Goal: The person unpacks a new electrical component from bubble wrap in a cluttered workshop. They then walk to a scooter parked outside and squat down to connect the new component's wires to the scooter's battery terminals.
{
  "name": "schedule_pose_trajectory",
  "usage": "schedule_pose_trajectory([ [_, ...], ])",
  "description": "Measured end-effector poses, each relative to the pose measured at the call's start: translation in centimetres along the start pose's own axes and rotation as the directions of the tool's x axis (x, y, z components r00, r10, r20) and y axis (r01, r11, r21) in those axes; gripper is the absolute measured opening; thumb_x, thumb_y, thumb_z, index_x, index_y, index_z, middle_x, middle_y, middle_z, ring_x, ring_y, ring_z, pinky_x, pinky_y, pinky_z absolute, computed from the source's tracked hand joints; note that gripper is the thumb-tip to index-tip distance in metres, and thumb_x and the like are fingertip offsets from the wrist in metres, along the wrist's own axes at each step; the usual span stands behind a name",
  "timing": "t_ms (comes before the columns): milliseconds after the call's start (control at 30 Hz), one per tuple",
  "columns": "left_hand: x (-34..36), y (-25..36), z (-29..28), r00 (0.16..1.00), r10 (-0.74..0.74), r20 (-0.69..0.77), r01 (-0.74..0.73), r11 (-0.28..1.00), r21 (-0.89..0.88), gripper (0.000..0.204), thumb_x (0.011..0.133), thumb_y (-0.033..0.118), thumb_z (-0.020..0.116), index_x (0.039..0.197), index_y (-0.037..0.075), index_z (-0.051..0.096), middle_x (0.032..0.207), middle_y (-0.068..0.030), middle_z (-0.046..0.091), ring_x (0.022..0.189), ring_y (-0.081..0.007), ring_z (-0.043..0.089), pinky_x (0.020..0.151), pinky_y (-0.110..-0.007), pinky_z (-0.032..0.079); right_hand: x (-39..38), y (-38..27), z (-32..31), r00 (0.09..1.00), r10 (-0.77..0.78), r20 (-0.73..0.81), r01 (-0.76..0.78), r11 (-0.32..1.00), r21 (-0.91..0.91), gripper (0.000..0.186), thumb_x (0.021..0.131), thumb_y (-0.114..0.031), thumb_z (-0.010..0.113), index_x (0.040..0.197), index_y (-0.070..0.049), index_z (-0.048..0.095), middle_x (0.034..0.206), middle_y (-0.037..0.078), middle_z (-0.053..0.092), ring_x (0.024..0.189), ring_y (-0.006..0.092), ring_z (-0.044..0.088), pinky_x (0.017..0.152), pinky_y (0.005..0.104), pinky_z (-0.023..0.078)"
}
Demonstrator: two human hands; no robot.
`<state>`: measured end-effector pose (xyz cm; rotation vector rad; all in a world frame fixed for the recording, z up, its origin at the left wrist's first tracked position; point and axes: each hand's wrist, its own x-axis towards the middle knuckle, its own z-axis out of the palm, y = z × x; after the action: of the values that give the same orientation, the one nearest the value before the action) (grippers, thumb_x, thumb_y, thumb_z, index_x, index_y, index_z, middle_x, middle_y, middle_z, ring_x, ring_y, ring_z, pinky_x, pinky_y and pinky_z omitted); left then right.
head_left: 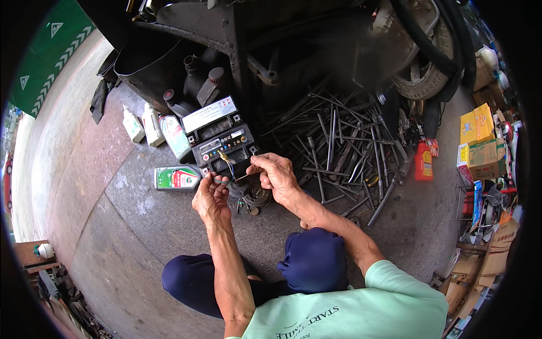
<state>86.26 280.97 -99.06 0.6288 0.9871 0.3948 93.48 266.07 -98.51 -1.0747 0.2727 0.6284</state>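
Crouching on the rough, stained concrete floor (130, 226), the person in front of me works with thin, flexible wires (232, 171), whose small yellowish connector (224, 156) lies over a black, box-shaped battery (228, 142) of hard plastic. The left hand (212, 198) has its fingertips closed on a greenish strand. The right hand (276, 174) is pinching with thumb and forefinger, and a pale strand reaches to it; the exact point of contact is too small to tell. So the wires are between the two hands, and the connector is a little beyond the fingertips. Its long axis is slanting, with the far end pointing forward and left. From it the strands come down toward the person, then spread sideways. At the right lies a tangled heap of long, smooth metal tools (344, 147).
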Motion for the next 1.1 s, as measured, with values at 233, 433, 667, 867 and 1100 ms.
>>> schedule_pose_trajectory([
  [233,-0.18,0.29,0.47,0.999,-0.005,-0.047,0.006,0.999,0.033,0.015,0.089,0.016,0.064,0.090,0.001,0.065,0.074,-0.0066,0.068,0.064,-0.0193,0.069,0.049,-0.023,0.046,0.31,0.09,0.13,0.999,0.018,-0.042,-0.018,1.000,0.012,0.015,0.086,-0.016,0.069,0.083,-0.003,0.064,0.075,0.010,0.069,0.042,0.0040,0.045,0.036,0.0184,0.031],
  [433,-0.36,0.35,0.65,0.999,0.003,-0.055,-0.001,0.999,0.035,0.015,0.088,0.016,0.064,0.089,0.000,0.064,0.073,-0.0064,0.068,0.063,-0.0193,0.069,0.049,-0.023,0.046,0.51,0.01,0.15,0.998,0.039,-0.056,-0.039,0.999,0.007,0.015,0.085,-0.016,0.069,0.082,-0.002,0.064,0.075,0.010,0.069,0.042,0.0051,0.047,0.037,0.0190,0.032],
  [667,-0.48,0.43,0.77,0.998,0.001,-0.059,0.001,0.999,0.037,0.016,0.088,0.015,0.065,0.089,0.000,0.064,0.073,-0.0074,0.067,0.063,-0.0198,0.070,0.048,-0.024,0.045,0.75,0.12,0.03,0.997,0.047,-0.059,-0.047,0.999,-0.002,0.015,0.084,-0.016,0.068,0.080,-0.003,0.064,0.074,0.011,0.069,0.041,0.0071,0.047,0.037,0.0206,0.034],
  [867,-0.57,0.50,0.82,0.998,-0.004,-0.066,0.007,0.999,0.040,0.016,0.088,0.015,0.065,0.089,-0.001,0.064,0.073,-0.0076,0.067,0.063,-0.0198,0.070,0.048,-0.023,0.045,0.70,0.04,0.15,0.998,0.041,-0.040,-0.041,0.999,0.002,0.015,0.086,-0.017,0.068,0.080,-0.003,0.064,0.074,0.011,0.069,0.041,0.0063,0.048,0.037,0.0200,0.034],
  [1100,-0.55,0.62,0.77,0.998,-0.009,-0.064,0.012,0.998,0.054,0.015,0.088,0.015,0.065,0.089,0.000,0.064,0.073,-0.0070,0.067,0.064,-0.0194,0.070,0.048,-0.023,0.045,0.37,0.15,0.62,0.997,-0.077,-0.023,0.075,0.994,-0.081,0.016,0.088,-0.017,0.066,0.080,-0.003,0.063,0.072,0.010,0.068,0.042,0.0038,0.046,0.037,0.0183,0.033],
])
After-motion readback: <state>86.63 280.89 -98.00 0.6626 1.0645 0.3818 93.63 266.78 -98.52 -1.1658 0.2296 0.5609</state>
